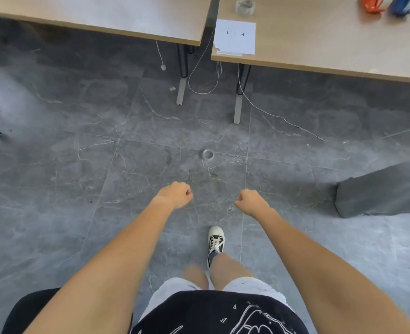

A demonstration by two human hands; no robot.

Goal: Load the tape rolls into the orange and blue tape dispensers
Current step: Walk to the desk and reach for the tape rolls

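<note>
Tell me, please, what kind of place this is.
Probably an office or workroom: two wooden desks on metal legs, a grey tiled floor, loose cables hanging below, and tape dispensers on the right desk.

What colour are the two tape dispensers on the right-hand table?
One orange dispenser and one blue dispenser, seen in the head view.

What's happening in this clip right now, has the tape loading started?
Not yet. The person stands on the grey tiled floor, back from the wooden table. The left hand and right hand are loosely curled and hold nothing. The clear tape roll, the orange tape dispenser and the blue tape dispenser sit untouched on the table. A small clear ring lies on the floor ahead.
</note>
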